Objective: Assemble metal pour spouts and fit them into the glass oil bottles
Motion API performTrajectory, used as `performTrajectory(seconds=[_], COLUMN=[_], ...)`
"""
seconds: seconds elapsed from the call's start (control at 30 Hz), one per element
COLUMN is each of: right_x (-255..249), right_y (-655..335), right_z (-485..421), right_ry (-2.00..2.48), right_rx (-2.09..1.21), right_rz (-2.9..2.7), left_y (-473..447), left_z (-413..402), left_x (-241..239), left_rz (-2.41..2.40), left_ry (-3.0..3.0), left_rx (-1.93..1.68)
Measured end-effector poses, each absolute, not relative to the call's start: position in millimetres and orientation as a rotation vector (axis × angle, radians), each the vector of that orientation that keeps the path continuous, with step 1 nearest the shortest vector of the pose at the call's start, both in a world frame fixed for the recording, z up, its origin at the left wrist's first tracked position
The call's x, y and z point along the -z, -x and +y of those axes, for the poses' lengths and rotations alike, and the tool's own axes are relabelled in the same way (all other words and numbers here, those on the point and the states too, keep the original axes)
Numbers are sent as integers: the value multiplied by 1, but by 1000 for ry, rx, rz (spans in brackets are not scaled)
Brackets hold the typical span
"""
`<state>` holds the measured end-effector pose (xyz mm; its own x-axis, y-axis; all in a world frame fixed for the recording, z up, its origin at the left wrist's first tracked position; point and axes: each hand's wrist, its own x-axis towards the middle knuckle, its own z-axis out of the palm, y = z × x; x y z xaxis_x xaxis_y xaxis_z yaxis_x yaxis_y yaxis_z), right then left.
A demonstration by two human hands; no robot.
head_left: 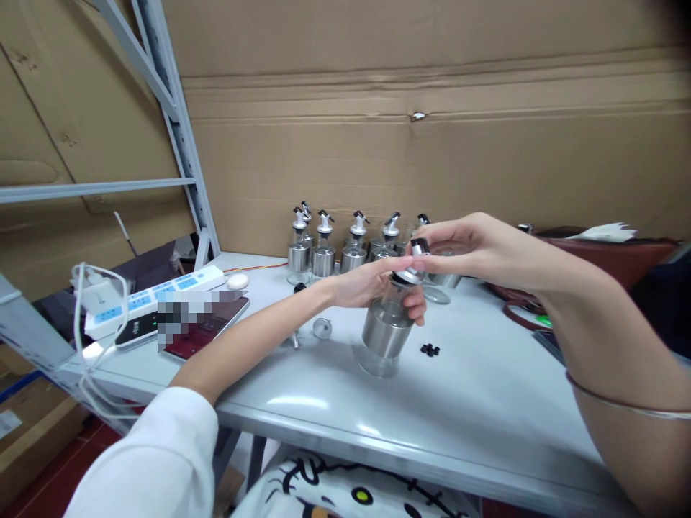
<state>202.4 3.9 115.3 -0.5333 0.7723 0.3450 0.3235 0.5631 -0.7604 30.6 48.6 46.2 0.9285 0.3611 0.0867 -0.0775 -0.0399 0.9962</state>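
Observation:
An oil bottle [386,332] of clear glass with a steel band around its middle leans slightly over the table in front of me. My left hand [364,284] is wrapped around its neck from behind, fingertips showing on the right side. From above, my right hand [467,244] pinches the silver and black pour spout [414,265], which sits at the mouth of the bottle. Whether the spout is fully seated I cannot tell. Several small black caps [430,350] lie right of the bottle, and a small round silver part [322,329] lies left of it.
Several similar bottles with spouts [324,248] stand in a row along the cardboard wall [345,158]. At left are a power strip [156,291], white cables and a tablet [216,324]. A brown bag [610,252] and a dark phone [551,345] are at right.

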Motion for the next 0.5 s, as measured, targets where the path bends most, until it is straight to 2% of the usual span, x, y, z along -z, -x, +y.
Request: performTrajectory(seconds=[0.13,0.5], right_x=[-118,-117], right_y=[-200,-201], right_z=[0,-1], right_ry=[897,893], right_rx=[-953,-751], right_rz=[-2276,-2425], left_y=[-32,-45], left_z=[56,69], left_x=[-41,-29], left_rz=[156,-32], left_ry=[-1572,-1521], left_rx=[-326,-153])
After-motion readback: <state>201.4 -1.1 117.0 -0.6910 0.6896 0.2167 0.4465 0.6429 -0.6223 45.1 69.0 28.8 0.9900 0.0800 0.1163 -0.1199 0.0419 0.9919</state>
